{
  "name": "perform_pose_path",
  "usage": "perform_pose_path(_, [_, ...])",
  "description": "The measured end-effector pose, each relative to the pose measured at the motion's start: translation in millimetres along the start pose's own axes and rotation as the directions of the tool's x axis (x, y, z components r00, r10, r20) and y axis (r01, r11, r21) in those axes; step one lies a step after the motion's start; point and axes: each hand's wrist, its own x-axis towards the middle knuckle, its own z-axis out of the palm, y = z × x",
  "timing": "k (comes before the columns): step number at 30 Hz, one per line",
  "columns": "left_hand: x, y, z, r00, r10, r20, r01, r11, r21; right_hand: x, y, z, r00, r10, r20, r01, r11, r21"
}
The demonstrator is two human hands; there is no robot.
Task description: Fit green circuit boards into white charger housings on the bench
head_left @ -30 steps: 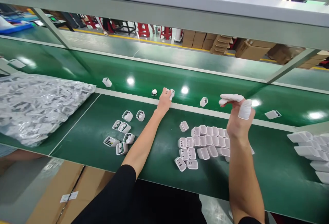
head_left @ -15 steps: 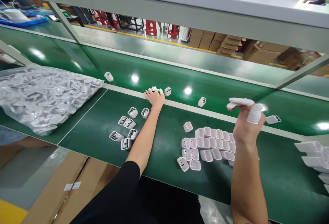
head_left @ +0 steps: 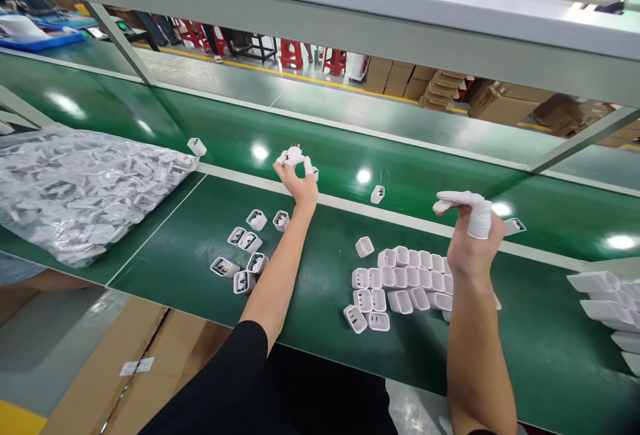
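Observation:
My left hand (head_left: 299,182), with white finger covers, reaches over the green belt. Its curled fingers are on a small white piece with a dark top (head_left: 295,150); the exact grip is partly hidden. Just behind the thumb is a white housing (head_left: 315,173), partly covered. My right hand (head_left: 473,228), also in white finger covers, hovers above the belt's near edge, its fingers stretched out and the thumb apart, with nothing visible in it. Beside its wrist lies another white housing (head_left: 514,226). Rows of hollow white housings (head_left: 400,278) stand left of the right forearm.
Several filled housings (head_left: 249,242) stand left of my left forearm. A clear bag of white parts (head_left: 95,188) lies at the left. More white housings (head_left: 607,295) are stacked at the right edge. A shelf beam (head_left: 320,15) crosses above the belt.
The housings on the belt have shifted left. My left hand has raised its fingers with the small white piece, farther over the belt. My right hand has moved slightly left.

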Motion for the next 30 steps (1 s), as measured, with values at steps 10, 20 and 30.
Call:
perform_pose_path(10, [-53.6,123.1,-4.7,0.54,0.617,0.573,-0.115,0.728,-0.676,-2.5,-9.0,-7.0,0.929,-0.024,0.37,0.142,0.945,-0.294])
perform_pose_path(20, [-75.9,150.5,-17.8,0.585,0.483,0.652,0.164,0.717,-0.678,0.0,-0.8,-14.6,0.912,0.088,0.4,-0.024,0.986,-0.163])
perform_pose_path(30, [-76.2,142.3,-21.2,0.597,0.46,0.658,0.061,0.791,-0.609,-0.6,0.4,-5.6,0.921,0.246,0.303,-0.224,0.969,-0.108])
